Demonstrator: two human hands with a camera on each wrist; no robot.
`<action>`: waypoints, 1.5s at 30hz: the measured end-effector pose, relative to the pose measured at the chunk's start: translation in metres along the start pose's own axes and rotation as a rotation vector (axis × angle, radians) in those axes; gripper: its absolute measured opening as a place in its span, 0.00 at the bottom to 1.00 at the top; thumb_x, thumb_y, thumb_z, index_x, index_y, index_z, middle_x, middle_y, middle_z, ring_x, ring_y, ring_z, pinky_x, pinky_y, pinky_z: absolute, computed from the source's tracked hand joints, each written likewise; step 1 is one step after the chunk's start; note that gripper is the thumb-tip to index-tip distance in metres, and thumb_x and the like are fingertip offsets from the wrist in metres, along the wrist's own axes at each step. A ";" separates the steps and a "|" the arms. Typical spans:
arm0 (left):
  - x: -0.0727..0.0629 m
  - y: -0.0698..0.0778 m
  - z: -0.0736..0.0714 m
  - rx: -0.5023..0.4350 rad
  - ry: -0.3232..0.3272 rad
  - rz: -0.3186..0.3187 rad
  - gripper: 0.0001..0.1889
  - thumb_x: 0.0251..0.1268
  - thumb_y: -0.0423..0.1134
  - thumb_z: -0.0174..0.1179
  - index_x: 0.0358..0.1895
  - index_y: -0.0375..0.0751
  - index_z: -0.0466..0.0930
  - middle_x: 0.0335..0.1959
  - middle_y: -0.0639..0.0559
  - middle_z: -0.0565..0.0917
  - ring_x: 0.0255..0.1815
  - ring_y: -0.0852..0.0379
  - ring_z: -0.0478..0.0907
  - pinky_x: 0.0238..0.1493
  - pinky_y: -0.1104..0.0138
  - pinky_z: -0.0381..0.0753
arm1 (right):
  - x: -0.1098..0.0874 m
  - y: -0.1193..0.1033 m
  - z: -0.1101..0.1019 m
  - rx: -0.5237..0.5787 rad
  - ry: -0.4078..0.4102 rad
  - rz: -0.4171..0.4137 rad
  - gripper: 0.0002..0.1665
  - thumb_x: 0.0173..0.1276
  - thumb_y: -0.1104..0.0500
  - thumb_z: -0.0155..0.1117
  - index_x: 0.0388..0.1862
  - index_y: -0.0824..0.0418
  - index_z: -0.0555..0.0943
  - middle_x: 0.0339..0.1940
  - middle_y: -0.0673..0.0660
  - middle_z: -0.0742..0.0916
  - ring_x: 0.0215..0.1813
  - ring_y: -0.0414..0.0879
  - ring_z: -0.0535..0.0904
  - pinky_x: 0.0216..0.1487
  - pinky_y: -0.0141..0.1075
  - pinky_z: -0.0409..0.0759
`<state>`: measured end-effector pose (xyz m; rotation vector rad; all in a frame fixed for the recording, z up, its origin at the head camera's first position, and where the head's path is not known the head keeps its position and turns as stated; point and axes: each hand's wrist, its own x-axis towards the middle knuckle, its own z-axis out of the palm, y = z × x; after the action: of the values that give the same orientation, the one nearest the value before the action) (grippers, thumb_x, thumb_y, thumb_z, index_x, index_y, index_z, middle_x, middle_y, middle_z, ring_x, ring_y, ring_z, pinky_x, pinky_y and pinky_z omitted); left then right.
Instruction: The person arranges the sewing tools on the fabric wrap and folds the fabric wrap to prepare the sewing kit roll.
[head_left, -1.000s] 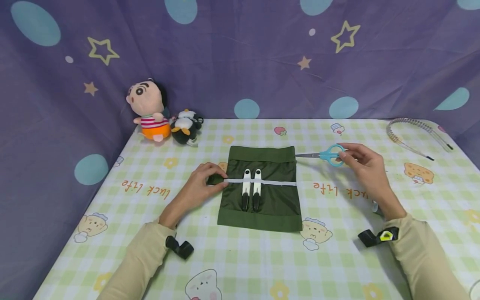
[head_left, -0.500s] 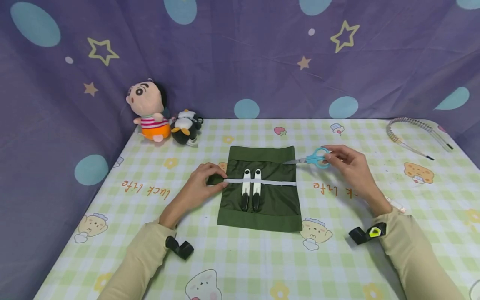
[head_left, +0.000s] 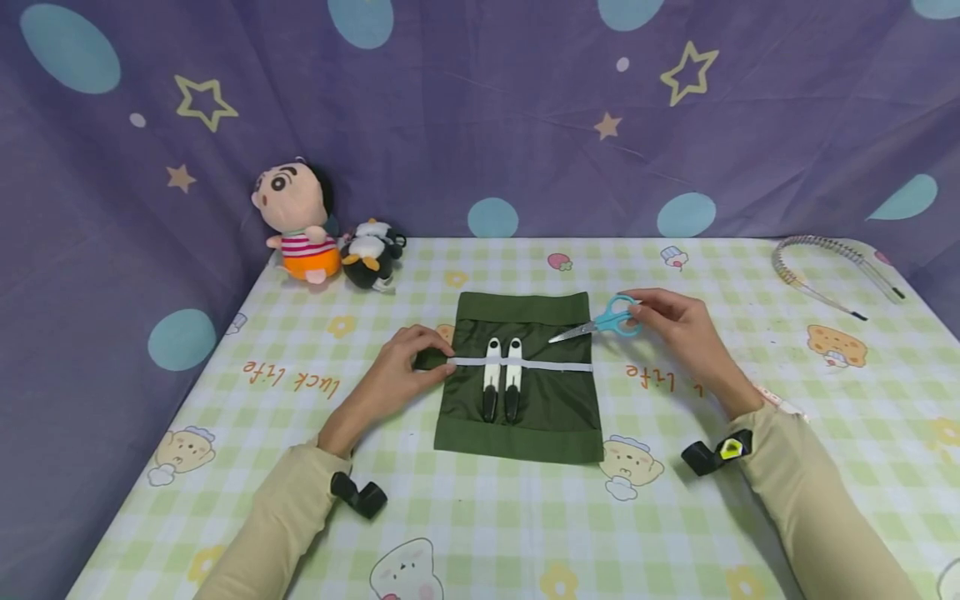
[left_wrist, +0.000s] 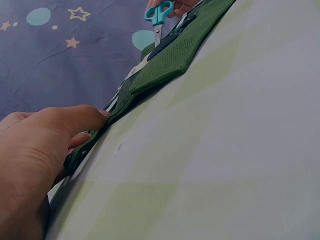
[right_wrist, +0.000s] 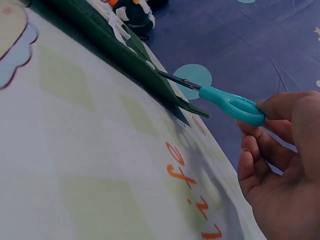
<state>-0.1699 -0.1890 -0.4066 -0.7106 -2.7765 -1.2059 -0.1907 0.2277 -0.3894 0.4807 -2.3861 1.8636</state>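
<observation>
A dark green cloth tool roll (head_left: 555, 429) lies flat at the middle of the table, a white elastic band (head_left: 558, 366) running across it. Under the band sit two slim white tools (head_left: 492, 360) (head_left: 514, 360) with black lower ends, side by side. My left hand (head_left: 393, 371) pinches the roll's left edge beside the band's end, thumb on top. By one handle loop, the fingertips of my right hand (head_left: 686, 337) hold turquoise scissors (head_left: 617, 317). Their closed blades point left and down over the roll's upper right, tips a little above the band.
At the back left, a plush doll (head_left: 300, 221) in a striped top sits beside a black-and-white plush penguin (head_left: 370, 254). A springy headband (head_left: 813, 258) lies at the back right. Beside the right sleeve a small whitish item (head_left: 780, 402) is partly hidden. A curtain (head_left: 525, 125) hangs behind the table.
My right hand has carried the scissors left, from beside the roll's right edge to over it, and their tips have turned downward toward the band. The left hand has stayed put.
</observation>
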 end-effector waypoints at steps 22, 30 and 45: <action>0.000 -0.001 0.000 -0.001 -0.008 -0.008 0.07 0.70 0.43 0.70 0.47 0.50 0.86 0.55 0.52 0.80 0.60 0.48 0.72 0.62 0.47 0.72 | 0.025 -0.011 0.015 -0.053 -0.107 0.095 0.19 0.82 0.59 0.58 0.65 0.67 0.82 0.42 0.54 0.91 0.46 0.40 0.84 0.51 0.28 0.78; 0.000 0.000 0.000 0.001 -0.011 -0.022 0.07 0.70 0.43 0.70 0.47 0.50 0.86 0.55 0.52 0.80 0.60 0.48 0.72 0.62 0.47 0.72 | 0.035 -0.013 0.012 -0.082 -0.191 0.140 0.21 0.83 0.56 0.57 0.67 0.65 0.81 0.41 0.55 0.92 0.46 0.41 0.87 0.57 0.32 0.79; 0.000 0.000 0.000 -0.001 -0.001 -0.006 0.07 0.69 0.42 0.71 0.46 0.50 0.87 0.55 0.52 0.81 0.59 0.48 0.73 0.62 0.47 0.72 | 0.040 -0.019 0.014 -0.077 -0.224 0.170 0.21 0.83 0.56 0.56 0.67 0.65 0.81 0.46 0.59 0.91 0.46 0.42 0.86 0.57 0.33 0.78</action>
<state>-0.1700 -0.1893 -0.4066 -0.7035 -2.7807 -1.2087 -0.2209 0.2023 -0.3655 0.5206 -2.7117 1.8645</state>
